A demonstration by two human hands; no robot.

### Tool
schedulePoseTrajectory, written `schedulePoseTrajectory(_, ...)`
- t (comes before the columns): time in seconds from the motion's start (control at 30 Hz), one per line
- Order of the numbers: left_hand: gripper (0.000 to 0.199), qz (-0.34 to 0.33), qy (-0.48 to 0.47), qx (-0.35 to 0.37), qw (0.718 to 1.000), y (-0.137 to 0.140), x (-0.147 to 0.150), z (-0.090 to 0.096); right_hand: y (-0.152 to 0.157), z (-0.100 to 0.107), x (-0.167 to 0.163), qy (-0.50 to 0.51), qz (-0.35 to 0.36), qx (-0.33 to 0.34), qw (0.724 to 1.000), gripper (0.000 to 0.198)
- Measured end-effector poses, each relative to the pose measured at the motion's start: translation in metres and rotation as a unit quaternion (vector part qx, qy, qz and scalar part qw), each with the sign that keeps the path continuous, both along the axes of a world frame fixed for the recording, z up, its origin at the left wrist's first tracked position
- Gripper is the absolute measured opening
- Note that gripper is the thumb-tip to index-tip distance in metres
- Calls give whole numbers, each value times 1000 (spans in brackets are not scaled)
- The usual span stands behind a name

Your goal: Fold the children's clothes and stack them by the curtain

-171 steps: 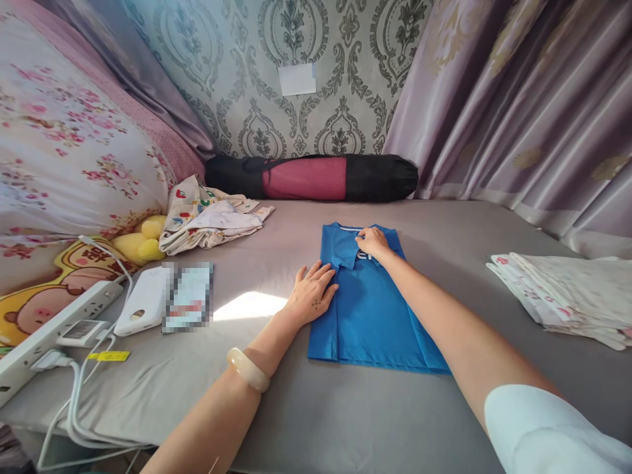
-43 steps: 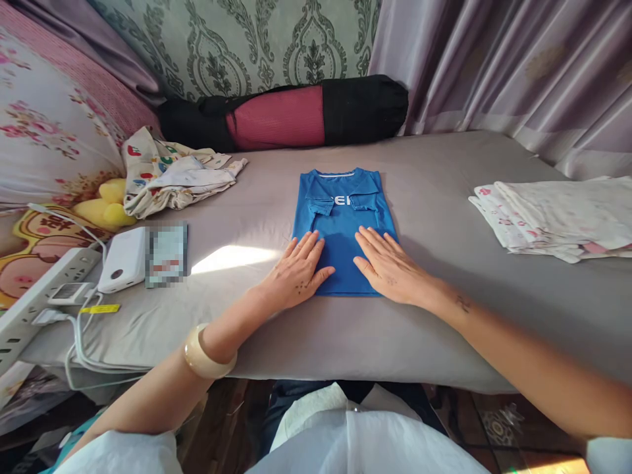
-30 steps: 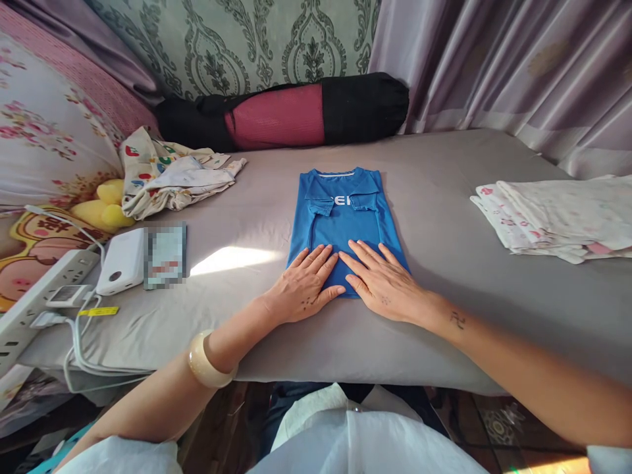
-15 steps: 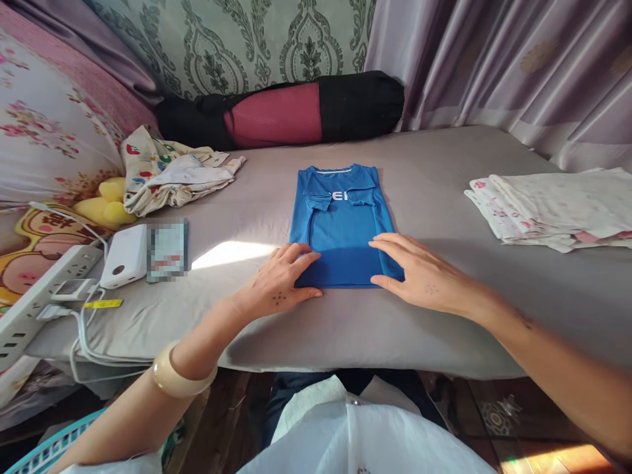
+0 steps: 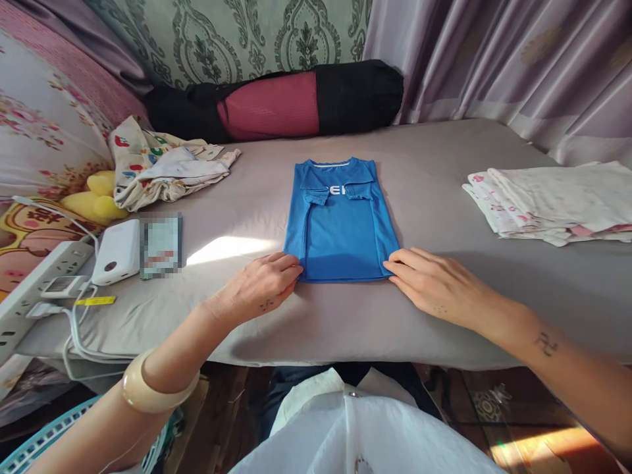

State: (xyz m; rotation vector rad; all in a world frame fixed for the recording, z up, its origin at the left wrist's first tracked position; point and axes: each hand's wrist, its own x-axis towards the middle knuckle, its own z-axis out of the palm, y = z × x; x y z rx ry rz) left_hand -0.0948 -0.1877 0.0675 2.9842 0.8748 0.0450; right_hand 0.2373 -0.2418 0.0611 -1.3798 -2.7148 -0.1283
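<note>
A blue T-shirt (image 5: 340, 237) lies flat on the grey bed sheet (image 5: 434, 197), its sides and sleeves folded in over the front, partly covering white lettering. Its collar points away from me and its hem faces me. At the hem's left corner, my left hand (image 5: 269, 280) pinches the fabric between thumb and fingers. The right corner is gripped the same way by my right hand (image 5: 429, 283). A pale bangle (image 5: 153, 388) circles my left forearm.
Folded white cloths (image 5: 553, 201) lie at the right, and crumpled patterned clothes (image 5: 172, 164) at the left. A black and pink rolled bag (image 5: 276, 105) lies along the wall. A white power bank (image 5: 117, 251), a power strip (image 5: 44, 289) and cables are at the left edge.
Both hands have moved from resting open on the lower shirt out to its bottom corners. Their fingers have closed on the hem. The shirt remains folded in the same way.
</note>
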Motion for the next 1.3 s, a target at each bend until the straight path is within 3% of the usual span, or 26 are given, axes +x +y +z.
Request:
schedulePoseTrajectory(0.13, 29, -9, 30, 9, 999, 0, 1, 2, -4, 1, -4, -46, -16, 15, 999, 32)
schedulePoseTrajectory(0.27, 34, -6, 19, 11, 1000, 3, -2, -2, 1, -1, -3, -31, -34, 8, 999, 37)
schedulePoseTrajectory(0.53, 39, 38, -106, -38, 993, 12, -11, -11, 17, -9, 3, 85, -46, -19, 995, 45)
schedulePoseTrajectory(0.63, 32, 96, -157, -93, 979, 18, -11, -13, 22, -8, 7, 120, -61, -60, 989, 43)
schedulePoseTrajectory(0.8, 33, 240, -222, -170, 930, 28, -4, -12, 32, 1, 10, 195, -150, -105, 964, 34)
schedulePoseTrajectory(1.07, 36, 339, -283, -216, 871, 44, 11, -15, 49, -5, 7, 258, -256, -125, 923, 36)
schedulePoseTrajectory(1.3, 37, 384, -241, -192, 870, 54, 18, -22, 62, -21, 5, 277, -285, -97, 912, 27)
